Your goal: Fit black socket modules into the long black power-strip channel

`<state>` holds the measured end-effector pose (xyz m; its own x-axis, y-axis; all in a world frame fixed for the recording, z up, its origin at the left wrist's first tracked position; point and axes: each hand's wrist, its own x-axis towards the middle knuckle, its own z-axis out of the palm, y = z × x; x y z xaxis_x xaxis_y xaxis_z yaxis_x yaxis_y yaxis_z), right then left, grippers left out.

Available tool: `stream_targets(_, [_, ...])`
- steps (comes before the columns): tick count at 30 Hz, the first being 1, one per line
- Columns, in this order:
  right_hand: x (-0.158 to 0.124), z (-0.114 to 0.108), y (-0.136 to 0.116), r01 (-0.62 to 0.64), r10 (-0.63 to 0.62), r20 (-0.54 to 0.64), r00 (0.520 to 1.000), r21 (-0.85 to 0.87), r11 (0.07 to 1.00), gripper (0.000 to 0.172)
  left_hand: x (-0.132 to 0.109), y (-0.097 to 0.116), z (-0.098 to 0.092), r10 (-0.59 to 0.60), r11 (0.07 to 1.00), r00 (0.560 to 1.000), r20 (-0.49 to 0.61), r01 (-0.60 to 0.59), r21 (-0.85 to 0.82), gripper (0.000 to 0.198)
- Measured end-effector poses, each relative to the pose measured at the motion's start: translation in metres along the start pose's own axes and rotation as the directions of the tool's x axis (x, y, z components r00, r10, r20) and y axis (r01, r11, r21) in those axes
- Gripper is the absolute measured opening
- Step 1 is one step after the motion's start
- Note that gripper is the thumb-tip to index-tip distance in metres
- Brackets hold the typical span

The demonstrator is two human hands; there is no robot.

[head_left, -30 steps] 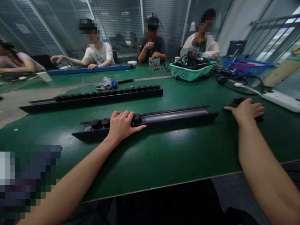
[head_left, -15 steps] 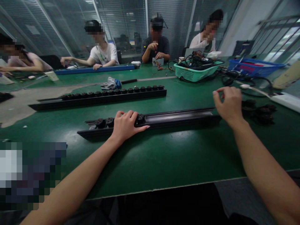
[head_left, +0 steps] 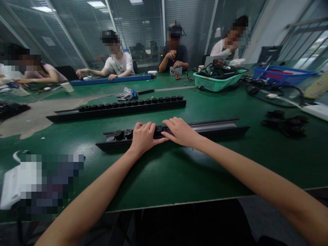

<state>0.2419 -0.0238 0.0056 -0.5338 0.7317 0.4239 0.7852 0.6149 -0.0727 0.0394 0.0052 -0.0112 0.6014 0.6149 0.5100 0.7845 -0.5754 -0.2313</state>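
A long black channel (head_left: 217,131) lies across the table in front of me, with round black socket-like pieces (head_left: 118,134) in its left part and a bare stretch at the right. My left hand (head_left: 144,136) is wrapped over the channel and its pieces, thumb stretched along the front edge. Close beside it, my right hand (head_left: 180,131) curls over the channel at the end of the row, fingers on the far side and thumb at the near side. Both palms hide what is under them. Further right on the table is a loose pile of similar black pieces (head_left: 285,123).
Behind lies a second black channel (head_left: 118,111) with a row of pieces, then a glove (head_left: 127,94). A green basket (head_left: 217,82) of cables and a blue basket (head_left: 282,75) stand at the back right. Several people sit across the table (head_left: 164,184). A blurred-out object (head_left: 55,184) is front left.
My right hand has moved left from beside the loose pile to the channel, next to my left hand. My left hand keeps its place on the channel. The view has shifted slightly.
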Motion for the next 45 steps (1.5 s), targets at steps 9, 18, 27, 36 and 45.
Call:
stream_targets(9, [0.028,0.021,0.002,-0.116,0.105,0.05,0.993,0.31,0.944,0.021,0.001,0.0,-0.002,-0.013,1.0,1.0,0.021,0.013,-0.016,0.057])
stream_targets(18, [0.027,0.014,0.006,-0.109,0.094,0.063,0.994,0.302,0.947,0.018,0.002,0.002,-0.004,-0.019,0.999,1.0,0.024,0.02,-0.028,0.057])
stream_targets(27, [0.022,0.014,0.004,-0.106,0.1,0.035,0.994,0.222,0.969,0.019,0.001,0.001,-0.004,-0.018,0.999,1.0,0.025,0.019,-0.049,0.055])
stream_targets(36, [0.019,0.02,0.004,-0.144,0.139,0.036,0.99,0.224,0.964,0.024,0.002,0.0,-0.003,-0.006,1.0,1.0,0.02,0.006,-0.016,0.053])
stream_targets(45, [0.021,0.017,0.002,-0.134,0.139,0.003,0.99,0.268,0.954,0.02,0.001,0.001,-0.001,-0.008,0.999,1.0,0.008,0.009,-0.031,0.053])
